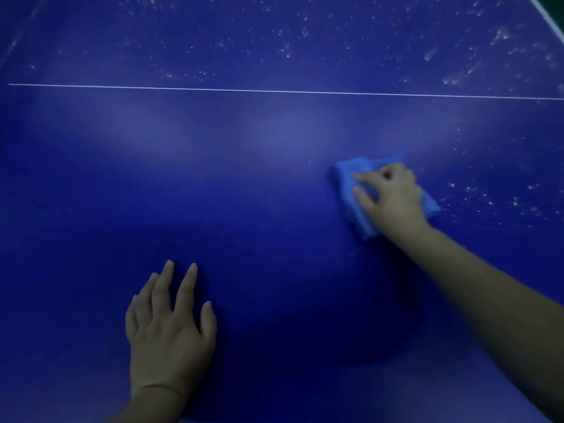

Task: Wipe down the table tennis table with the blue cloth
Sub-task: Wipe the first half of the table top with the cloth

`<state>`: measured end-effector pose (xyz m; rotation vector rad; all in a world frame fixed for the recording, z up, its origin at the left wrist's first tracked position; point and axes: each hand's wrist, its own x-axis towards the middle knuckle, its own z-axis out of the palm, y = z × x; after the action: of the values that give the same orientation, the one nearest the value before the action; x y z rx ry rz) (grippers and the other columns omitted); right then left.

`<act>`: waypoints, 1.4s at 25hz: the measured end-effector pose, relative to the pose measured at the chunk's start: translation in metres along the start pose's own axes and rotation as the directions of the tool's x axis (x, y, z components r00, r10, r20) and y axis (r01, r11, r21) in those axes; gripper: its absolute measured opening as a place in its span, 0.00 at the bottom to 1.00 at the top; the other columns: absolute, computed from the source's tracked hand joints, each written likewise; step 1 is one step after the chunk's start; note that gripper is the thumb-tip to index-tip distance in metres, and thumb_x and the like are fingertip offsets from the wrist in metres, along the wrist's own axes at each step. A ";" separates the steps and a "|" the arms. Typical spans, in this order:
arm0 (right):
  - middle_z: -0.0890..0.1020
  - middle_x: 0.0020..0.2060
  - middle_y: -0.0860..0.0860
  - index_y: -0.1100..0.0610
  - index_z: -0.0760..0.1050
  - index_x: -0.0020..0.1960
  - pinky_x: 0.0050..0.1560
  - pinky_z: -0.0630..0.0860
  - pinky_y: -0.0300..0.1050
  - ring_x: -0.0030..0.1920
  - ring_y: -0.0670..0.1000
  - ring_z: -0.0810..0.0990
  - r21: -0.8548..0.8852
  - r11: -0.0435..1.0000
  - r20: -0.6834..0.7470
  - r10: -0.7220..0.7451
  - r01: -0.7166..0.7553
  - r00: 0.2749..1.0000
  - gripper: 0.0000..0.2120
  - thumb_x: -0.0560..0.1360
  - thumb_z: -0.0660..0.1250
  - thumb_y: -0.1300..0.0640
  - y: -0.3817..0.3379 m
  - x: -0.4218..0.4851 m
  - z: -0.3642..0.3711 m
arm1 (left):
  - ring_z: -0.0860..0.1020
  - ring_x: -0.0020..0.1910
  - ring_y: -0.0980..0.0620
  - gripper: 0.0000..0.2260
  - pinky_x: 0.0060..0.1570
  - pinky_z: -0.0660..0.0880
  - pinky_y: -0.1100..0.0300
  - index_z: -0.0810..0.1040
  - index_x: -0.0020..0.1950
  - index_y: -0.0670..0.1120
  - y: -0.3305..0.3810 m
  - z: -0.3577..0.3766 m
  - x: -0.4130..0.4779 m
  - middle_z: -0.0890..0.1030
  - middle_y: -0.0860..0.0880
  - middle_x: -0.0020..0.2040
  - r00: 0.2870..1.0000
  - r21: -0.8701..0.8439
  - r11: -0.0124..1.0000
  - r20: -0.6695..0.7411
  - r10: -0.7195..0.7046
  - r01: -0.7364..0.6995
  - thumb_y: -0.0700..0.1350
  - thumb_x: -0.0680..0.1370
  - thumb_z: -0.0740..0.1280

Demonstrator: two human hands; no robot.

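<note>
Specks (287, 50) of white dot the far part of the blue worktop (244, 193), beyond the thin white line (274, 91) that runs across it from left to right. More of them lie on the near side of the line, out at the right edge of view, just beyond the blue cloth (346, 181). The wide stretch between the line and my arms shows a smooth, even blue with a soft pale sheen across it.

My right grip (389, 198) is on the cloth, well to the right of centre and on the near side of the line. It is closed on it: the fingers (363, 195) are bent over the bunched fabric and hold it down against the worktop. The cloth is crumpled, not spread flat; folds stick out to the left of my fingers, above my knuckles and to the right by my wrist. This hand is somewhat blurred, so I cannot tell where the thumb sits.

My left grip (171, 325) lies nearer to me and to the left, well apart from the cloth. It is open and holds nothing, palm down, fingers straight and slightly spread, resting on the bare worktop. Both forearms are bare.
</note>
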<state>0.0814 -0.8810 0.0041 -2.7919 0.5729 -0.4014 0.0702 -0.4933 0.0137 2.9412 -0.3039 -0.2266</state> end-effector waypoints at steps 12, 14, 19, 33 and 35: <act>0.74 0.41 0.55 0.46 0.83 0.55 0.42 0.69 0.50 0.41 0.58 0.74 0.193 0.932 0.014 -0.316 0.308 0.949 0.14 0.73 0.66 0.45 -0.099 -0.023 0.030 | 0.56 0.76 0.44 0.29 0.73 0.55 0.41 0.65 0.76 0.51 -0.001 0.000 0.000 0.60 0.46 0.77 1.000 0.005 1.000 -0.017 0.019 -0.019 0.59 0.76 0.50; 0.74 0.41 0.57 0.48 0.83 0.56 0.43 0.72 0.51 0.41 0.60 0.75 0.125 0.973 -0.029 -0.190 0.192 0.981 0.16 0.74 0.64 0.45 -0.044 -0.023 0.011 | 0.56 0.76 0.44 0.29 0.73 0.55 0.40 0.66 0.76 0.51 0.000 -0.001 0.000 0.61 0.45 0.77 1.000 0.002 1.000 -0.019 0.021 -0.021 0.59 0.76 0.50; 0.71 0.60 0.61 0.45 0.76 0.66 0.60 0.68 0.55 0.60 0.64 0.70 -0.028 0.939 -0.126 0.338 -0.344 0.933 0.17 0.79 0.61 0.47 -0.013 0.088 0.017 | 0.55 0.75 0.45 0.29 0.73 0.55 0.40 0.66 0.76 0.51 -0.001 0.000 0.000 0.61 0.46 0.77 0.999 -0.006 1.000 -0.033 0.021 -0.022 0.59 0.76 0.51; 0.73 0.49 0.60 0.48 0.79 0.63 0.50 0.72 0.57 0.48 0.64 0.74 -0.029 0.981 -0.143 0.184 -0.190 0.972 0.18 0.76 0.62 0.45 0.014 -0.010 -0.005 | 0.56 0.76 0.44 0.29 0.73 0.55 0.41 0.65 0.76 0.50 -0.002 0.002 -0.001 0.60 0.45 0.77 0.998 -0.008 0.999 -0.051 0.032 -0.032 0.58 0.77 0.51; 0.72 0.56 0.59 0.46 0.77 0.65 0.57 0.69 0.57 0.56 0.64 0.72 -0.044 0.924 -0.161 0.369 -0.380 0.915 0.18 0.77 0.62 0.45 0.004 0.030 0.004 | 0.56 0.76 0.44 0.28 0.73 0.55 0.41 0.65 0.76 0.50 -0.002 0.001 -0.001 0.60 0.45 0.77 0.998 -0.007 0.999 -0.053 0.036 -0.037 0.58 0.77 0.51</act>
<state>0.1077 -0.8957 0.0059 -2.6449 1.1564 -0.5156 0.0692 -0.4909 0.0121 2.9254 -0.3483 -0.1448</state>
